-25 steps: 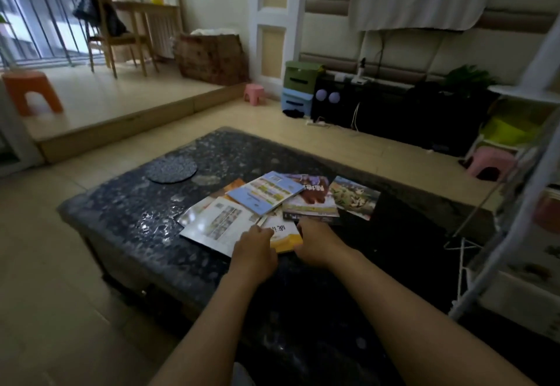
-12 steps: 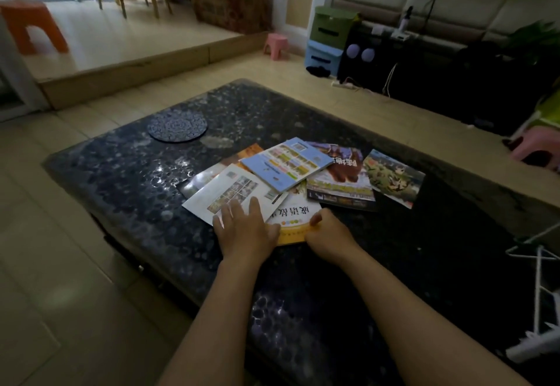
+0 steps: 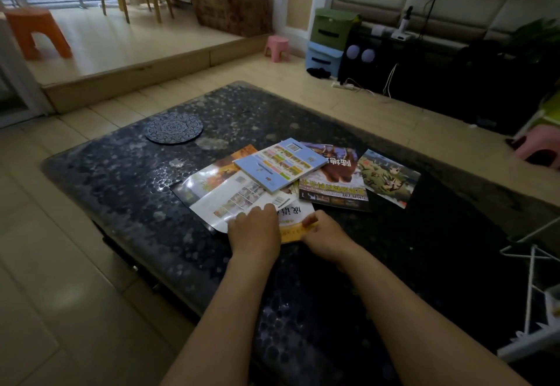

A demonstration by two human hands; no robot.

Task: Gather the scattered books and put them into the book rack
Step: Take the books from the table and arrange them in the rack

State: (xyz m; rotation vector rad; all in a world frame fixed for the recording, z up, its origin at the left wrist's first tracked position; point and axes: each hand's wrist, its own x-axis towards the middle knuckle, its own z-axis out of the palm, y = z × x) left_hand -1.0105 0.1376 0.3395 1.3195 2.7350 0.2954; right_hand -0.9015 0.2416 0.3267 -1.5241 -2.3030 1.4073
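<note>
Several books lie overlapping on the dark pebbled table (image 3: 121, 179): a white book (image 3: 233, 200), a blue book (image 3: 280, 166) on top, an orange one (image 3: 225, 170) underneath, a yellow-and-white book (image 3: 295, 219), a dark animal book (image 3: 333, 187) and a green illustrated book (image 3: 389, 178). My left hand (image 3: 254, 235) rests with its fingertips on the near edge of the white book. My right hand (image 3: 325, 237) pinches the yellow book's near edge, thumb on top. Part of the white wire book rack (image 3: 530, 291) shows at the right edge.
A round patterned mat (image 3: 173, 128) lies at the table's far left. On the floor beyond are a pink stool (image 3: 277, 47), stacked green and blue boxes (image 3: 328, 40) and a dark cabinet (image 3: 424, 70). Another pink stool (image 3: 539, 146) is at the right.
My left hand slid back from lying flat on the white book to its near edge. My right thumb came onto the yellow book's edge. The view has dropped closer to the table.
</note>
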